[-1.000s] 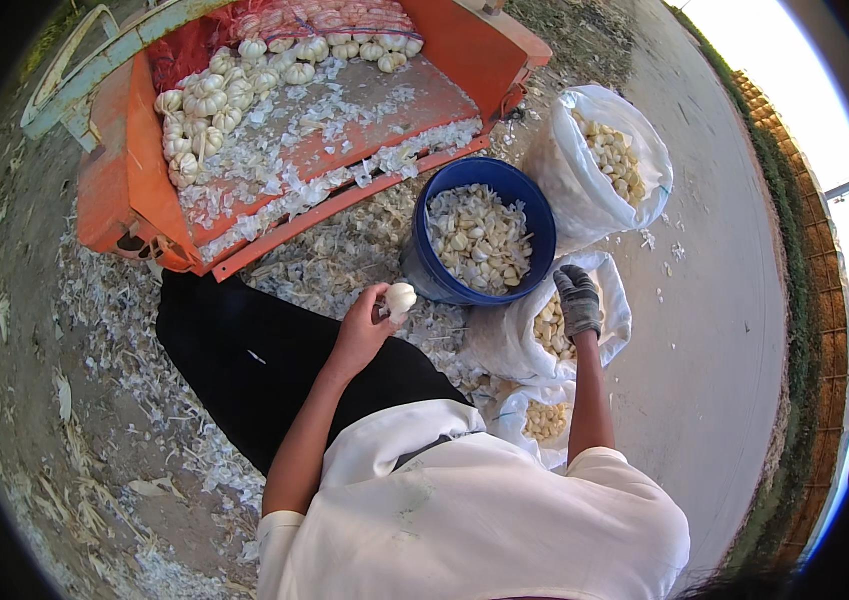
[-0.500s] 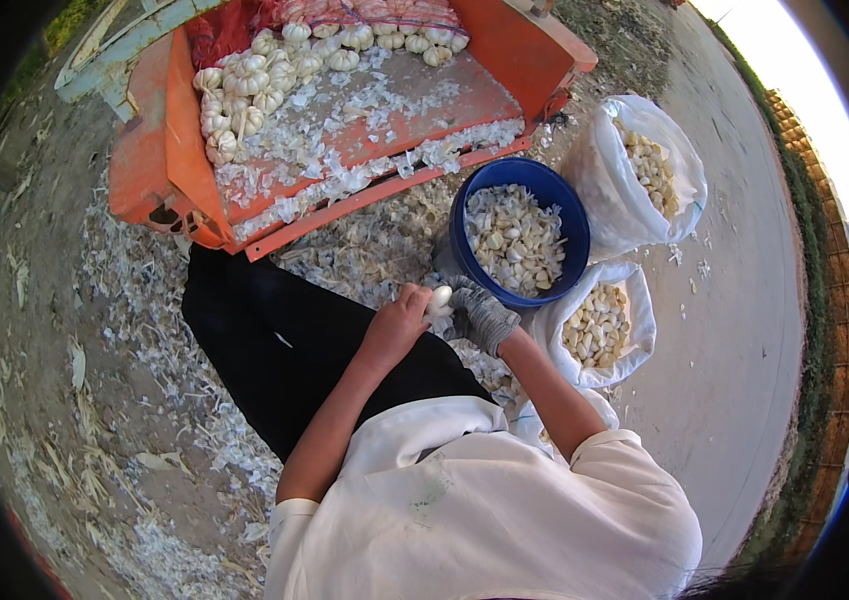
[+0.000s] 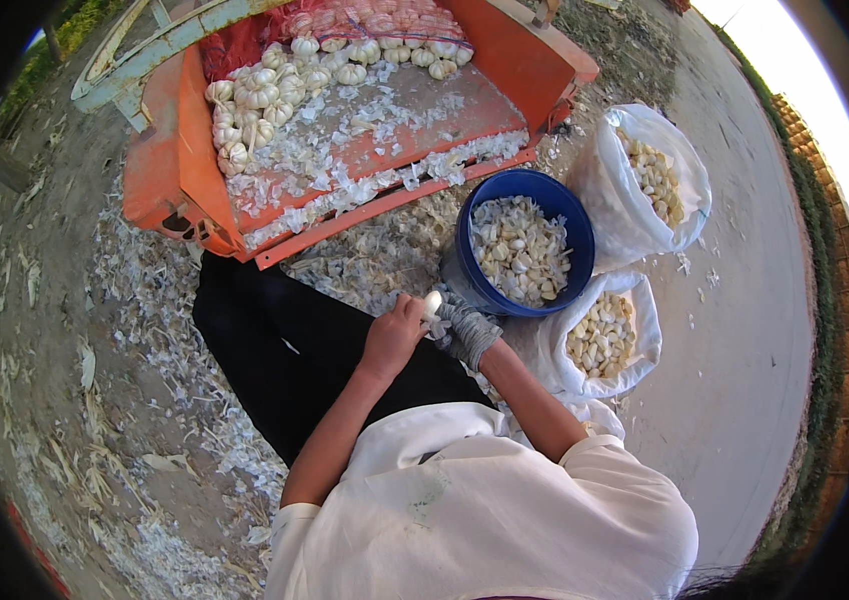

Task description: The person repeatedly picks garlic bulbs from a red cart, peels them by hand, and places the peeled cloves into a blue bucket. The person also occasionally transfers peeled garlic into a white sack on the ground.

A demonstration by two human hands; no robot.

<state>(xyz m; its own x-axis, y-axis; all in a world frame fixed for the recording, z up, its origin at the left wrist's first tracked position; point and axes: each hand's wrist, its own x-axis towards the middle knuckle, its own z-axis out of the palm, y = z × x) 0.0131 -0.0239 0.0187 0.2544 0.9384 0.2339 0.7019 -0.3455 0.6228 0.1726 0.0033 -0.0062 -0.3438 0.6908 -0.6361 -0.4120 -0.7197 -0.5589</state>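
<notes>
Over my dark trousers, my two hands meet around a small white piece of garlic (image 3: 432,305). My bare left hand (image 3: 393,336) pinches it from the left, its fingers closed. On the other side my right hand (image 3: 471,331), in a grey knitted glove, has its fingers curled against the garlic; the glove's fingertips are partly hidden. Just beyond the right hand stands a deep blue bucket (image 3: 464,262) holding garlic cloves (image 3: 521,250) mixed with papery skins. Whether the held piece is a single clove or part of a bulb is hard to tell.
An orange metal cart bed (image 3: 166,190) ahead carries whole garlic bulbs (image 3: 255,92), loose skins and a red mesh sack (image 3: 384,22). Two white sacks of cloves, a larger one (image 3: 599,215) and a smaller one (image 3: 556,345), stand right of the bucket. Skins litter the ground (image 3: 174,400).
The view has shifted slightly, so the cart, bucket and sacks sit a little lower and farther right. Both hands stay together at the garlic; the gloved hand has turned slightly.
</notes>
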